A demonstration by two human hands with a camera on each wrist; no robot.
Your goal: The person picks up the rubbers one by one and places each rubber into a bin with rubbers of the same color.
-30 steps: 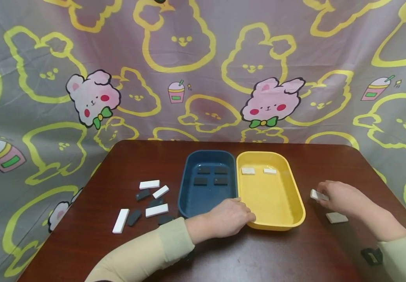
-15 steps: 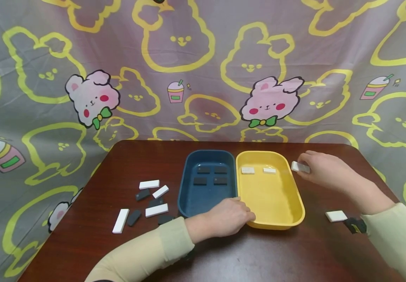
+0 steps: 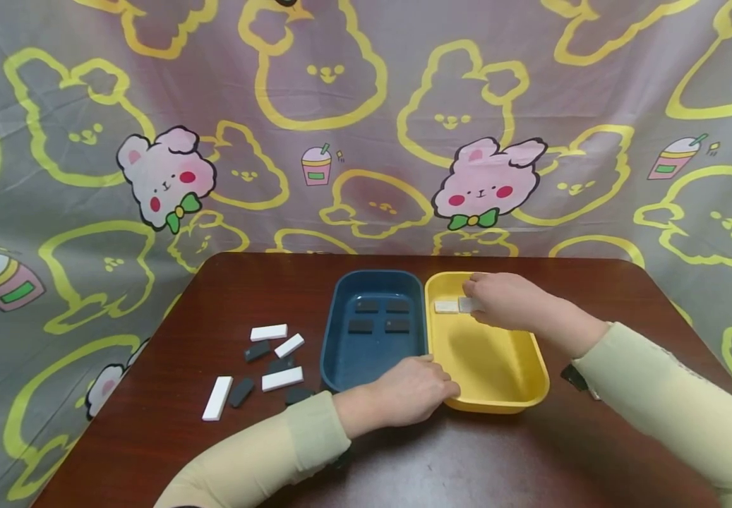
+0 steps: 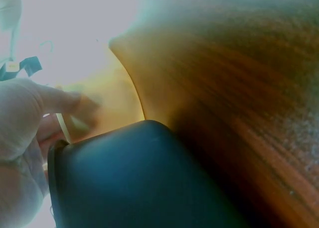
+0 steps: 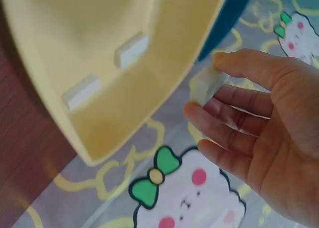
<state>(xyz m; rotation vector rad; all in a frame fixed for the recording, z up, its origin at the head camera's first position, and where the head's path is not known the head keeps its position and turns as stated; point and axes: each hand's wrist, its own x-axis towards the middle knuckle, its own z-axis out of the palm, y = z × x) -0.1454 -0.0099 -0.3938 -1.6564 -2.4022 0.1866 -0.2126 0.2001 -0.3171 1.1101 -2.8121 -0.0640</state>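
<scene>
Right hand [image 3: 508, 302]: I'm pinching a white block [image 5: 208, 84] over the far end of the yellow tray [image 3: 499, 374].
Left hand [image 3: 409, 391]: my grip's on the near rims, where both trays meet.
Yellow tray: two white pieces [image 5: 82, 92] inside.
Blue tray [image 3: 372, 361]: four dark blocks [image 3: 361, 326].
Table [image 3: 448, 462]: loose tiles [image 3: 282, 379], white and dark, left side.

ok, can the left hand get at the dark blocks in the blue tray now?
Likely yes: the left hand is at the near end of the blue tray, and nothing covers the dark blocks. It seems to grip the yellow tray, so it would have to let go first.
</scene>
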